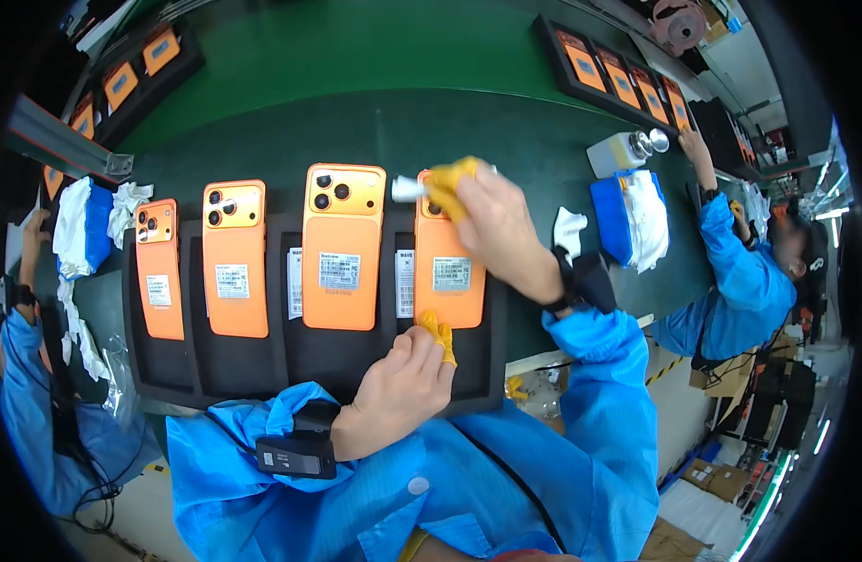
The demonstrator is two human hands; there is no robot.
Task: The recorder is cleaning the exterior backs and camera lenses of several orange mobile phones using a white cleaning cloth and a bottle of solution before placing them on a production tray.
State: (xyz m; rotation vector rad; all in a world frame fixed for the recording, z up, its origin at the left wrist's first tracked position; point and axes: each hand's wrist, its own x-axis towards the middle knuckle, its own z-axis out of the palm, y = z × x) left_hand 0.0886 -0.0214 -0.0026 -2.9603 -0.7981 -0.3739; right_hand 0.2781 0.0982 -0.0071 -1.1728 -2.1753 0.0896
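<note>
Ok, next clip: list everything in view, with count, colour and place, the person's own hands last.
orange phones: four, backs up, in a row on the black tray
black tray: one, on the green belt before the person
far trays of orange phones: at least two, black, top right and top left
blue pads with white cloths: two, right and left of the tray
white bottle: one, upper right
co-workers: two, blue coats, left and right edges
white cloth: one, at the fourth phone's camera
left hand: yellow fingertip cot, on the fourth phone's lower edge
right hand: yellow fingertip cots, holding the white cloth
</note>
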